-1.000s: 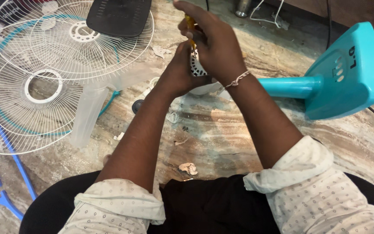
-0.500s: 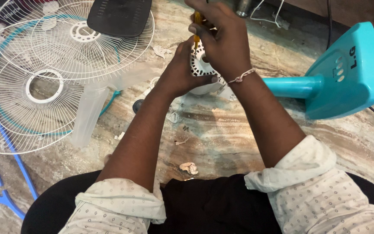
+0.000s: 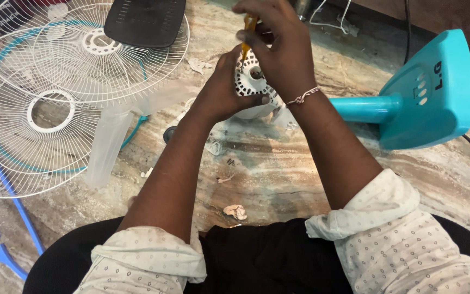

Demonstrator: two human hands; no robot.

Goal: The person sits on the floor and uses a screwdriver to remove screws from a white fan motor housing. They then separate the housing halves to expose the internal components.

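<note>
white plastic, round and pierced with slots — the motor cover (image 3: 249, 87) sits between both hands, held up just above the marble floor (image 3: 278, 174) near the top middle of the view. left hand (image 3: 221, 92) is wrapped around the cover's left side and underside, fingers curled shut on it, thumb pressed along its lower rim. right hand (image 3: 281, 51) is closed over the top of the cover and pinches a screwdriver (image 3: 247, 30) with a yellow handle, its shaft pointing down toward the cover's face (the tip itself is hidden by the fingers, so i cannot tell what it touches). a thin bracelet (image 3: 304, 97) circles the right wrist. just right of the hands a teal fan stand (image 3: 420, 92) lies on its side, its neck pointing toward the cover. to the left, well apart from the hands, two white wire grilles (image 3: 55, 92) overlap on the floor, a dark panel (image 3: 143, 20) resting on the upper one — and a clear blade (image 3: 107, 147) lies across their lower edge. small scraps (image 3: 235, 211) are scattered on the floor between the forearms.
</note>
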